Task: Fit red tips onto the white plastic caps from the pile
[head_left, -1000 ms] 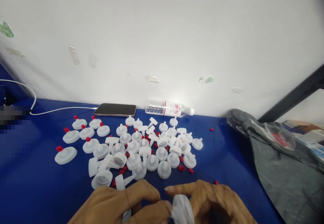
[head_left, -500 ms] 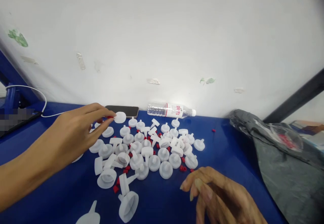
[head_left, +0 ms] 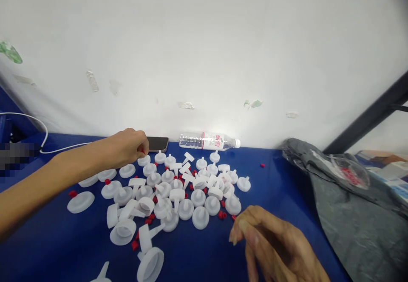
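Observation:
Many white spouted caps (head_left: pixel 200 218) are spread over the blue table, with small red tips (head_left: pixel 222 215) scattered among them. My left hand (head_left: pixel 129 148) is closed at the back left of the pile, just above a white cap (head_left: pixel 144 160); a bit of red shows at its fingertips. Two white caps near the left forearm, one (head_left: pixel 80 202) and another (head_left: pixel 111 189), carry red tips on their spouts. At the near right my right hand (head_left: pixel 274 243) hovers beside the pile, its thumb and forefinger close together; whether anything is between them is hidden.
Against the white wall lie a clear bottle (head_left: pixel 210 141) and a dark phone (head_left: pixel 158 144). A grey plastic bag (head_left: pixel 344 205) covers the right side. A white cable (head_left: pixel 63 148) runs behind the left forearm. One red tip (head_left: pixel 262 165) lies apart at the back right.
My left hand has turned palm-down, and the white cap at its fingertips now shows below it. The view has shifted slightly right. My right hand has barely moved.

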The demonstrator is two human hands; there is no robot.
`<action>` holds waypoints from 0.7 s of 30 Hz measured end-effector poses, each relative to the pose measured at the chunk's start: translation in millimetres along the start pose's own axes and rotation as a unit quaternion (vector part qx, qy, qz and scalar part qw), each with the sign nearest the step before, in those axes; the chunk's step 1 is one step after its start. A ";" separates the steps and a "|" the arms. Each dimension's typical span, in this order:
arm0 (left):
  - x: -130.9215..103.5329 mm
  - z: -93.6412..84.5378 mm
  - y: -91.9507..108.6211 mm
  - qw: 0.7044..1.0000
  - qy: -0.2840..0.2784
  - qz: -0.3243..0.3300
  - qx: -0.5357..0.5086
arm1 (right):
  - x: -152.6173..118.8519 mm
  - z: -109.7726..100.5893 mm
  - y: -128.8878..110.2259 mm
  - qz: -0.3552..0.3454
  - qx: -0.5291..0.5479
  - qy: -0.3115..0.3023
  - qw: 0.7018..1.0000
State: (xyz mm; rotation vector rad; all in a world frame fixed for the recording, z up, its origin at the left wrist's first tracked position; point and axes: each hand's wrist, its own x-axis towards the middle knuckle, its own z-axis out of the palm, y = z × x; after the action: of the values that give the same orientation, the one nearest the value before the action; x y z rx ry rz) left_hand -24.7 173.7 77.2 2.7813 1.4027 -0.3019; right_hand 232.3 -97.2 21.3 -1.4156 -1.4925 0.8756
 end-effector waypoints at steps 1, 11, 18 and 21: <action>0.2 1.1 -0.5 1.000 -0.004 -0.002 -0.001 | 0.2 -2.0 -0.6 0.001 0.002 0.008 1.000; -14.0 2.0 -5.2 0.996 0.088 0.004 0.015 | 13.0 -33.1 -0.2 -0.039 -0.325 0.084 0.941; -54.3 -19.3 43.5 0.966 0.254 0.039 -0.015 | 16.4 -33.5 12.0 -0.017 -0.394 0.082 0.915; -85.2 -5.3 73.1 0.948 0.302 0.091 -0.036 | 17.0 -39.1 7.0 0.008 -0.396 0.084 0.914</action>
State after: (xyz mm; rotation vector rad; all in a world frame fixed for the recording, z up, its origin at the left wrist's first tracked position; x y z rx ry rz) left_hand -14.9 62.8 91.9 3.0402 1.1638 0.6473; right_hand 271.7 -82.5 31.4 -2.0126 -1.7877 0.1110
